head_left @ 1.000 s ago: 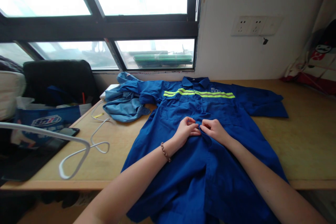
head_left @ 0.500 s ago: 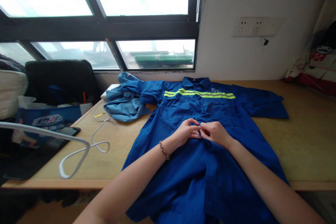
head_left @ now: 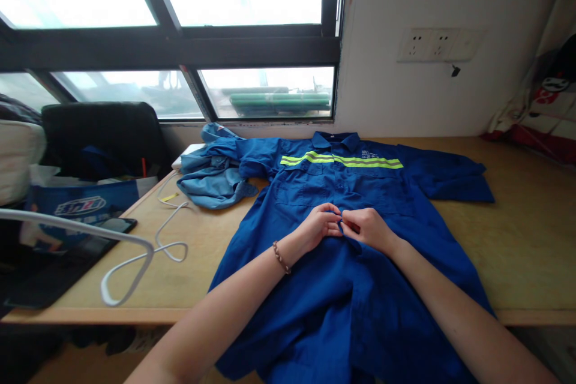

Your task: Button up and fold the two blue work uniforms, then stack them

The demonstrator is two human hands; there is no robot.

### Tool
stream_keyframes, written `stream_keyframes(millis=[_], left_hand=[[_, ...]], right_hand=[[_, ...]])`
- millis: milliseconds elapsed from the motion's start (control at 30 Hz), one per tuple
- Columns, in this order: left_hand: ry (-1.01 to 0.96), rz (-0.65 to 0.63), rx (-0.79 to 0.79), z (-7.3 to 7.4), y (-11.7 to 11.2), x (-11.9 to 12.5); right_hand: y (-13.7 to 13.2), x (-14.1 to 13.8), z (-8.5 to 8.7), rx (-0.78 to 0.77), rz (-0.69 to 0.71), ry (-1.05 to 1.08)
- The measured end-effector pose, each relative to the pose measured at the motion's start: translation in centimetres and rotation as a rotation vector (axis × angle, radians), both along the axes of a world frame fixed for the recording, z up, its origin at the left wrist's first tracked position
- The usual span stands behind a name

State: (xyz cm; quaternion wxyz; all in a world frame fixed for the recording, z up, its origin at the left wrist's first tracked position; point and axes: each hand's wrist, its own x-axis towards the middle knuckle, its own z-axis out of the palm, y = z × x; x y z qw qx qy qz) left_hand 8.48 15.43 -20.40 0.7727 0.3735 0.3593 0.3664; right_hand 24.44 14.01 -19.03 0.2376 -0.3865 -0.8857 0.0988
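A blue work shirt [head_left: 297,288] with a yellow-green reflective stripe [head_left: 369,162] across the chest lies face up, collar toward the wall. Its lower part hangs over the table's near edge. My left hand [head_left: 320,227], with a braided bracelet at the wrist, pinches the shirt's front edge around mid-length. Fingertip to fingertip with it, my right hand [head_left: 369,229] is closed on the same front edge. Any button between the fingers is too small or hidden to make out. Above the hands, the upper front placket runs up to the collar [head_left: 335,141].
A crumpled lighter blue garment [head_left: 216,180] lies left of the shirt on the wooden table [head_left: 522,252]. A white cable [head_left: 148,252] loops over the table's left side. Wall sockets [head_left: 432,45] are behind, and a blue bag [head_left: 85,207] stands at far left.
Both hands stay at the same spot on the shirt front, fingers pinched together. Only a very slight shift of the whole view is visible.
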Motion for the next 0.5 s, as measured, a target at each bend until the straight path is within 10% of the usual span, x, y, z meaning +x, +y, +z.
stream_keyframes(millis=[500], left_hand=[[-0.043, -0.036, 0.027, -0.22, 0.11, -0.12]], right_hand=[[-0.14, -0.18, 0.06, -0.046, 0.001, 0.075]])
